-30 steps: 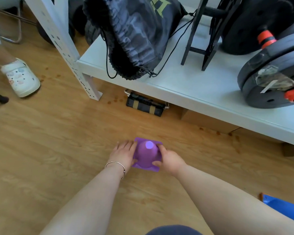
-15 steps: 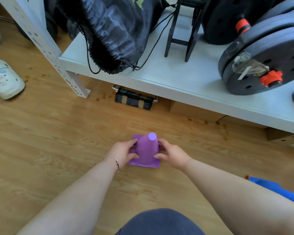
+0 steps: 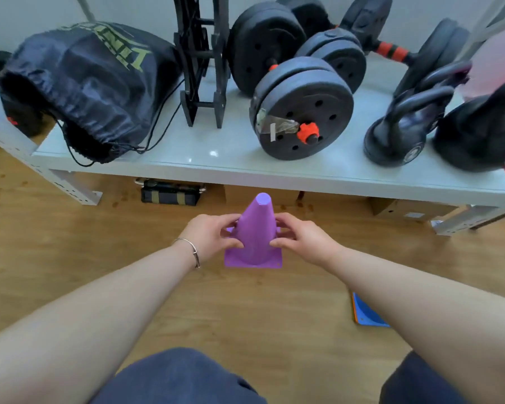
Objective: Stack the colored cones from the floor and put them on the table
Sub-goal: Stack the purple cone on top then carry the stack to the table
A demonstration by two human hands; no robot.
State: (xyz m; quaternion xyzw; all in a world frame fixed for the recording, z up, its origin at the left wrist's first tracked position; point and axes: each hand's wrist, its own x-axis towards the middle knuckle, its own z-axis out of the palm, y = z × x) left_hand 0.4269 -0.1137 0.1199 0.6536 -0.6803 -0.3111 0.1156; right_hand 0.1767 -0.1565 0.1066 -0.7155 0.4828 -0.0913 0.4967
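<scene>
A purple cone [image 3: 257, 237] with a square base stands upright in the middle of the view, in front of the low white table [image 3: 245, 170]. My left hand [image 3: 210, 237] grips its left side and my right hand [image 3: 301, 240] grips its right side. Whether the base touches the wooden floor I cannot tell. A blue cone base with an orange edge under it [image 3: 365, 313] lies on the floor at the lower right, mostly hidden behind my right forearm.
On the table lie a dark drawstring bag [image 3: 85, 83], a black stand [image 3: 201, 68], black dumbbells [image 3: 301, 109] and kettlebells [image 3: 400, 132]. A black and tan strap bundle [image 3: 169, 192] and cardboard boxes [image 3: 405, 209] sit under it. A white table leg [image 3: 70, 188] stands at left.
The view has tilted up, so more of the table top shows. The purple cone now shows its side rather than its top. Both hands have stayed on it.
</scene>
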